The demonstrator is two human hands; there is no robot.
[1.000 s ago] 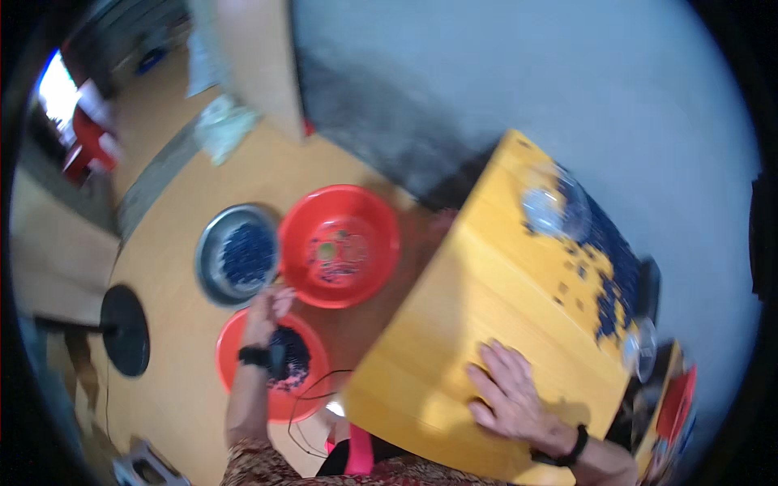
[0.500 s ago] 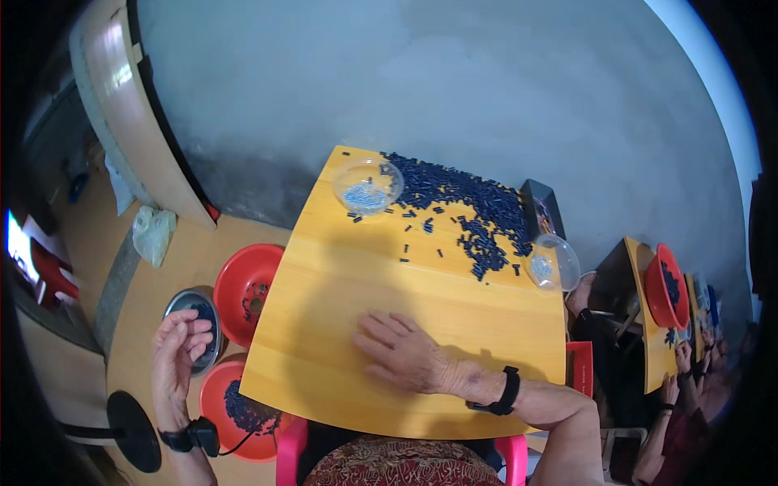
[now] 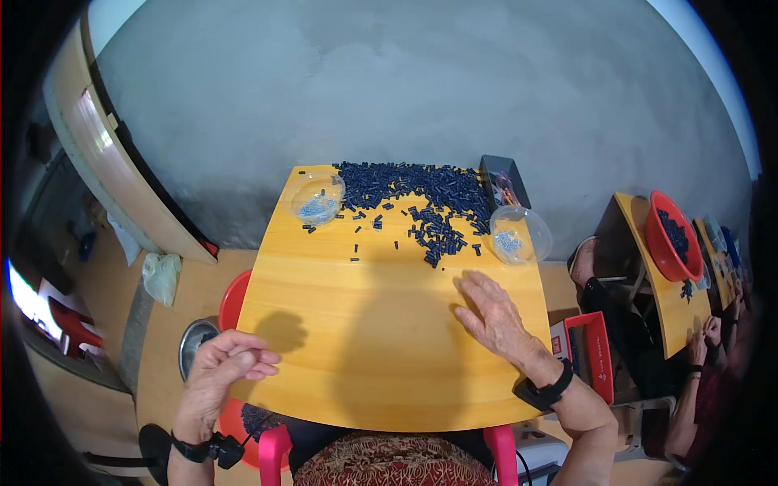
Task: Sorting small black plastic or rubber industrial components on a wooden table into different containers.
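At far left, a pale plastic bag (image 3: 161,278) is lying on the floor; a metal bowl (image 3: 189,347) is sitting nearer the table (image 3: 324,292). Left hand (image 3: 223,368) is hovering by the table's left edge, fingers curling together; cannot tell whether they are holding anything. Clear bowl (image 3: 308,188) is standing at the back left corner. Dark pieces (image 3: 409,182) are heaping along the back edge, some scattering forward. Right hand (image 3: 496,324) is spreading palm-down, fingers apart, over the right half; cannot tell whether it is touching wood. Black tray (image 3: 496,166) and second clear bowl (image 3: 533,235) are standing beyond. Farther right, a red box (image 3: 601,356) is sitting low.
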